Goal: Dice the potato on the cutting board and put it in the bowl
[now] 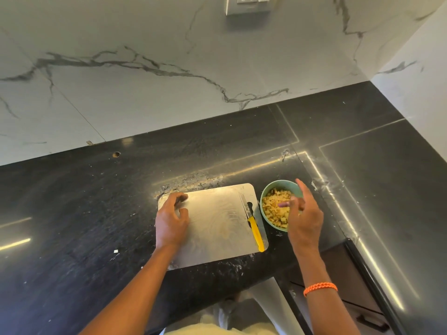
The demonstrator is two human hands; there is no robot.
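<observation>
Item one: a pale cutting board [217, 223] lay on the dark counter [84, 213], and we saw no whole potato on it.

Item two: a knife with a yellow handle [251, 223] rested along the board's right edge, blade pointing far, handle near, with no hand on it.

Item three: a green bowl [266, 194] stood on the counter just right of the board, and we noted it filled with diced potato [273, 209].

Item four: our left hand [170, 221] rested on the board's left part, its fingers [181, 197] loosely curled with the tips on the surface, pinching nothing that we could see.

Item five: our right hand [303, 213] hung over the right side of the bowl, its fingers [301, 187] spread and relaxed, holding nothing; one fingertip was blurred above the dice.

Item six: an orange band [320, 287] circled the right wrist.

Item seven: pale scraps and smears speckled the counter at the board's far and near edges.

Item eight: a marble-veined wall [169, 81] rose behind the counter, with a socket [249, 4] at the top.
</observation>
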